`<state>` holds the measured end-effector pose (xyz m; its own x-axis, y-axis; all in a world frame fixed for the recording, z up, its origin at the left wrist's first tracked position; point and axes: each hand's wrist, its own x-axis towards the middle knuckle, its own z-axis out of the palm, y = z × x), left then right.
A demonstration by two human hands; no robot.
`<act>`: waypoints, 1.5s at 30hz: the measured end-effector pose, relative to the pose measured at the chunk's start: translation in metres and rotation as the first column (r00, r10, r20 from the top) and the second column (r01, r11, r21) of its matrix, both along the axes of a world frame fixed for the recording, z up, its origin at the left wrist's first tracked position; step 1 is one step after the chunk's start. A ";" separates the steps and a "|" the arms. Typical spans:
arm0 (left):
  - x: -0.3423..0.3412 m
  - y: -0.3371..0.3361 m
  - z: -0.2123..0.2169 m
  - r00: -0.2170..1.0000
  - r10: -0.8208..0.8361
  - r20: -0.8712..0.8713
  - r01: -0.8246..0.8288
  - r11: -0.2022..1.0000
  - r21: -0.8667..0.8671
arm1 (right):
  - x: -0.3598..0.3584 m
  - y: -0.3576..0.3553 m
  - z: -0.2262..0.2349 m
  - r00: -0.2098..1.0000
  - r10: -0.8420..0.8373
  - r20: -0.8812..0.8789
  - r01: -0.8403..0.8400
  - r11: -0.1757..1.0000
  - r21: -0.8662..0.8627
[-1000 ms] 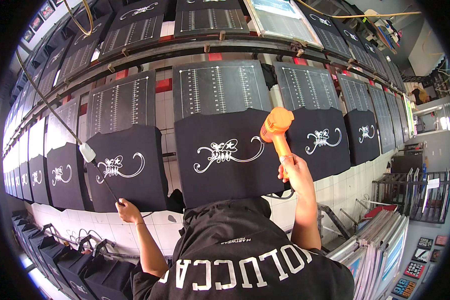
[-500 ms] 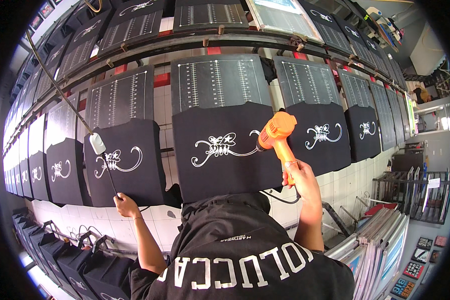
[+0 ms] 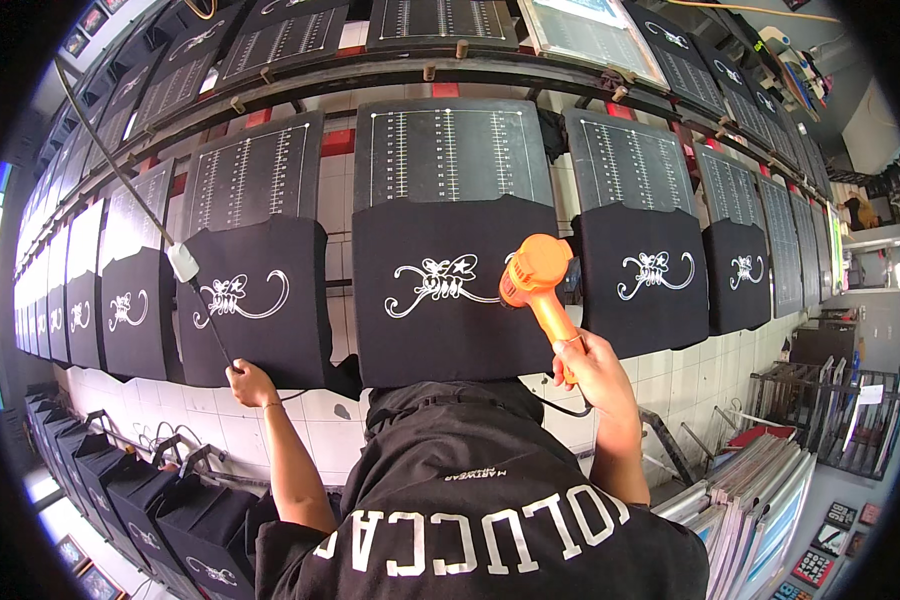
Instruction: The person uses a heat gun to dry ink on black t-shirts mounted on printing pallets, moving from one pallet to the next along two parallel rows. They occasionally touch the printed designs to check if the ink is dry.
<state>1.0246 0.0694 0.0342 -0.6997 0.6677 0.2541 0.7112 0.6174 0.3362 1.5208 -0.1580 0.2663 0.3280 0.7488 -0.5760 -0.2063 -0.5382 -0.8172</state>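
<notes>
My right hand (image 3: 598,372) grips the handle of an orange heat gun (image 3: 542,278), its head over the right end of a white line-art print (image 3: 448,284). The print is on a black T-shirt (image 3: 440,350) laid on a dark platen (image 3: 455,140) straight ahead; the gun hides the curl of its tail. My left hand (image 3: 254,385) is closed round a black power cord (image 3: 214,325), in front of the neighbouring black shirt (image 3: 290,345). Above that hand the cord meets a white plug connector (image 3: 182,262), hung from a cable running to the upper left.
More platens with printed black shirts line up on both sides, like this one at right (image 3: 642,285). A dark rail (image 3: 370,85) crosses behind them. A framed screen (image 3: 590,40) lies at the back. Stacked frames (image 3: 740,510) stand at lower right, beside a black rack (image 3: 820,400).
The heat gun has moved a little left over the print, and its head has turned. My left hand keeps its hold on the cord. The whole view has shifted slightly.
</notes>
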 end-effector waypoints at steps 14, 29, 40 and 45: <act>-0.008 -0.008 -0.005 0.988 -0.152 -0.039 0.149 0.986 -0.069 | -0.003 0.030 0.005 0.986 0.136 -0.093 -0.139 0.990 -0.036; -0.071 0.032 0.004 0.985 -0.164 0.043 0.164 0.986 0.006 | -0.063 0.060 -0.004 1.000 0.013 -0.016 -0.013 0.999 -0.033; -0.055 0.041 0.012 0.993 -0.086 -0.081 0.076 0.990 -0.118 | -0.069 0.062 0.000 0.999 0.020 -0.037 -0.022 0.998 -0.057; -0.058 0.042 0.008 0.992 -0.083 -0.090 0.074 0.992 -0.102 | -0.076 0.066 -0.005 0.997 0.082 0.004 -0.082 0.996 -0.025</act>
